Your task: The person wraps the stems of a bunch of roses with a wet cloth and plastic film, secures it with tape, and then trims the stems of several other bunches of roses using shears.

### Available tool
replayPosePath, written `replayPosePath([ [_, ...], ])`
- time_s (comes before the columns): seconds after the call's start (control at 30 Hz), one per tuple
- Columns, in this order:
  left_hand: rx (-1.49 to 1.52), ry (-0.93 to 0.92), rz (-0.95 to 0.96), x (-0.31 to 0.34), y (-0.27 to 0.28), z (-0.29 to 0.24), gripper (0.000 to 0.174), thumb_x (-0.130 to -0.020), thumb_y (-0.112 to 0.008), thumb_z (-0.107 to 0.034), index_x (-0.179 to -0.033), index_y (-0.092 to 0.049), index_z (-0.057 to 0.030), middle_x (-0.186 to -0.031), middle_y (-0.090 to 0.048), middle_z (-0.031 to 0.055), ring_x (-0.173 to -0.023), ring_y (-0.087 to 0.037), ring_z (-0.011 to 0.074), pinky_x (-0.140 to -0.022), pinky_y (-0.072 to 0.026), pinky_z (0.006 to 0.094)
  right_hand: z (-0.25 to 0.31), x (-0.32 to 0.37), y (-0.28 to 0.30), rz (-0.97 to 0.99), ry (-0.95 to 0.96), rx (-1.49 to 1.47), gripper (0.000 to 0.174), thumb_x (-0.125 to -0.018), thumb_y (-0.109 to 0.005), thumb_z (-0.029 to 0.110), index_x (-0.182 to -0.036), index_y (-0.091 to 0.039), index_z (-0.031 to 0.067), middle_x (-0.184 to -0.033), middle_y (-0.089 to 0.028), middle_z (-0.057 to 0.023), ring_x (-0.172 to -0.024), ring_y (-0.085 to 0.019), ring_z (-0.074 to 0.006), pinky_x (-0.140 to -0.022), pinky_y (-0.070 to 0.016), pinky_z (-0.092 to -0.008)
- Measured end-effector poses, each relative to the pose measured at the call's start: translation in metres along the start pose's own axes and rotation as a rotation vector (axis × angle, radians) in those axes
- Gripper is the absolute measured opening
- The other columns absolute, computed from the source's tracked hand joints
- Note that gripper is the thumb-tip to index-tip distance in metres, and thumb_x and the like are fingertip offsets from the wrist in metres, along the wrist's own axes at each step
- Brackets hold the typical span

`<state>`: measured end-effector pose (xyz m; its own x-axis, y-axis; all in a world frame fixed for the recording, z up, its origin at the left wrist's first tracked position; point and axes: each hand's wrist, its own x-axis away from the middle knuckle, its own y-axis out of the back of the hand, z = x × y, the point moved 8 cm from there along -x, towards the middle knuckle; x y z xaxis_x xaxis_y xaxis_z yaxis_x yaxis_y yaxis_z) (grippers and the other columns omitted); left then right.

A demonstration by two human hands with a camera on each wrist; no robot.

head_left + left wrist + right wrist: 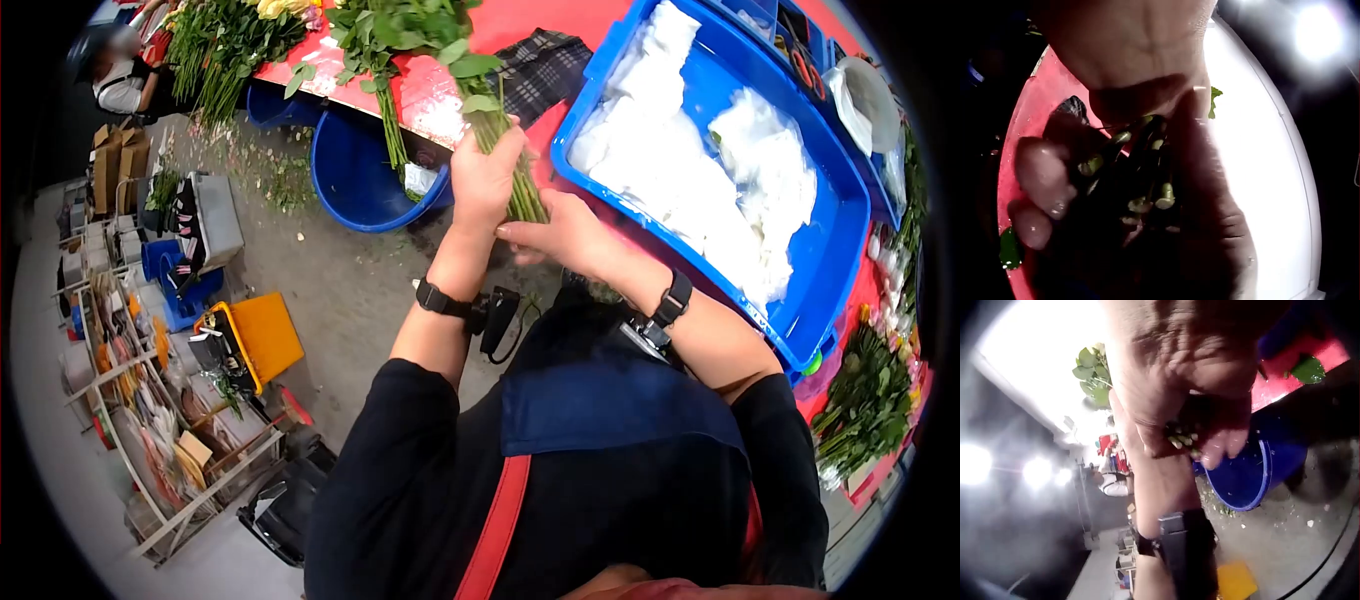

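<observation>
My left hand (482, 180) grips a bunch of long green leafy stems (487, 122) over the edge of the red table. Their tops run out of the head view. Lower down, my right hand (565, 238) holds round the cut ends, its thumb pointing towards the left wrist. In the left wrist view, several cut stem ends (1165, 197) show below the left hand (1141, 56), mostly in shadow. The right wrist view has the right hand (1191, 369) curled about the stem ends (1182, 439), with the left forearm (1160, 469) behind.
A blue tray (850, 215) with white crumpled wrapping lies to the right. Another stem bunch (392, 125) hangs over a blue bucket (340, 180). A dark checked cloth (540, 75) lies on the table (505, 18). Shelving (150, 400) and a yellow crate (265, 335) stand left.
</observation>
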<state>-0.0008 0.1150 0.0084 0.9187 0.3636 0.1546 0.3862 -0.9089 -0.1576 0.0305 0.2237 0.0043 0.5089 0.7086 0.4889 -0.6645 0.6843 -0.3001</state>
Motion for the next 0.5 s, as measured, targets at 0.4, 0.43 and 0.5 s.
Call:
replayPosePath([
  [0.4,-1.403,-0.796,0.673,0.149,-0.123,-0.097,0.065,-0.060,-0.075,-0.017,-0.123,-0.057,-0.0100,-0.122,-0.058,0.0076,-0.116,-0.051,0.0265,-0.099,-0.0326,0.0440,-0.006,0.094,0.039,0.250,0.312,0.682,0.026,-0.076,-0.062,0.019,-0.088,-0.060,-0.0046,-0.079,-0.063,-0.0226,-0.077,-0.062,-0.0352,-0.070,-0.0487,-0.0413],
  [0.43,-1.468,-0.762,0.755,0.147,-0.133,-0.082,0.066,-0.061,-0.074,-0.017,-0.124,-0.056,-0.0098,-0.120,-0.058,0.0075,-0.116,-0.051,0.0266,-0.100,-0.0326,0.0437,-0.013,0.100,0.040,0.265,0.279,0.783,0.026,-0.076,-0.062,0.018,-0.089,-0.062,-0.0037,-0.081,-0.063,-0.0224,-0.081,-0.062,-0.0344,-0.074,-0.0482,-0.0418],
  [0.5,-1.582,-0.546,0.981,0.135,-0.143,-0.039,0.052,-0.066,-0.073,-0.017,-0.115,-0.061,-0.0074,-0.104,-0.065,0.0089,-0.102,-0.060,0.0285,-0.092,-0.0413,0.0408,-0.013,0.116,0.043,0.306,0.262,0.805,0.025,-0.078,-0.061,0.020,-0.088,-0.065,-0.0019,-0.078,-0.064,-0.0202,-0.075,-0.063,-0.0325,-0.071,-0.0487,-0.0408],
])
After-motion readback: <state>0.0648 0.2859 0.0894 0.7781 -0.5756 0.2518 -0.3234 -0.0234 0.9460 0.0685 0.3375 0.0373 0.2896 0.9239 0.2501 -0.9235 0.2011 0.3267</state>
